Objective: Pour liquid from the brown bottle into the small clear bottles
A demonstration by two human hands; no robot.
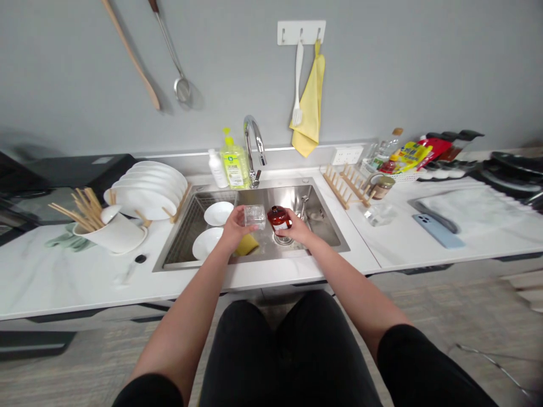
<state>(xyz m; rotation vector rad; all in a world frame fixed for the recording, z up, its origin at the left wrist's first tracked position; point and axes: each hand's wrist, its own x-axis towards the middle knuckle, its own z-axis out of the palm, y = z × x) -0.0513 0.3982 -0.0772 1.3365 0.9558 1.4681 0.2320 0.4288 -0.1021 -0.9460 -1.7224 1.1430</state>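
Note:
My left hand (236,229) is closed round a clear square glass (255,216), held over the sink (271,195). In my right hand (297,228) is a reddish-brown bottle (279,218) with a pale label, tilted towards the glass; a gap stays between the two. Below the glass a yellow sponge or cloth (246,245) lies in the basin. Two white bowls (219,213) sit in the wire basket on the sink's left side, close to my left hand. The drain (283,239) shows beneath the bottle.
Behind the sink stand the faucet (251,141) and a yellow-green soap bottle (235,164). White plates (148,189) stand racked at left, beside a utensil holder (114,234) with chopsticks. A wooden rack (348,183), a jar (383,187) and a blue phone (439,230) lie to the right.

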